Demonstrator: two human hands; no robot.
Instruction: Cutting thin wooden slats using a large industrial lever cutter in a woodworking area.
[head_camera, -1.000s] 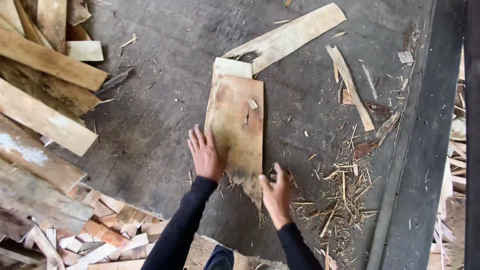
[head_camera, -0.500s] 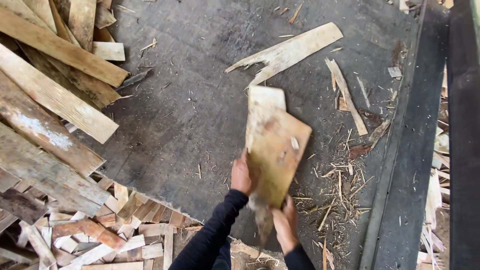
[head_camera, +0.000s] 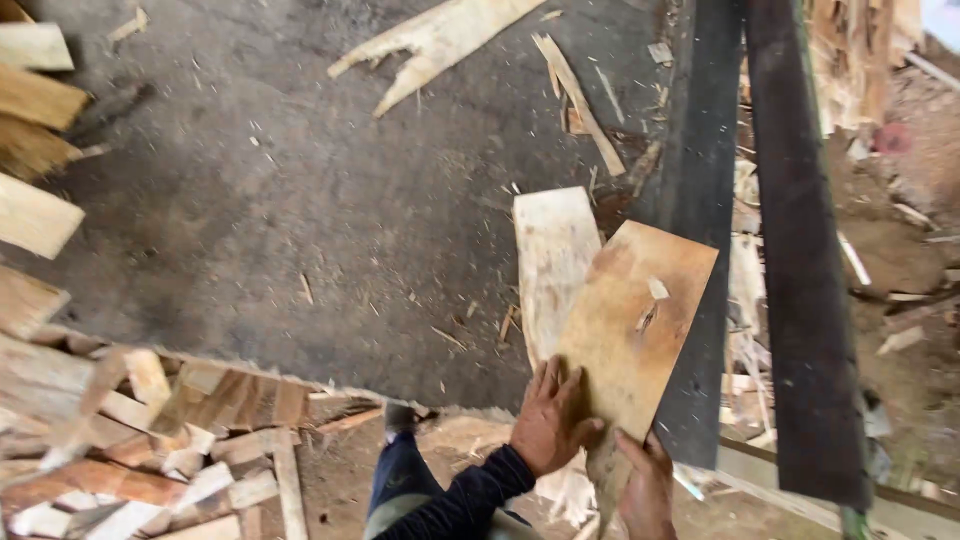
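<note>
Both hands gripped the brown board (head_camera: 635, 325): left hand (head_camera: 548, 420) flat, right hand (head_camera: 645, 485) below; board had swung toward 3 o'clock off the surface (head_camera: 300, 200).

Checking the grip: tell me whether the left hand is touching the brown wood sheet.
Touching. The head view shows the left hand lying flat on the brown wood sheet, fingers spread over its lower edge.
</note>
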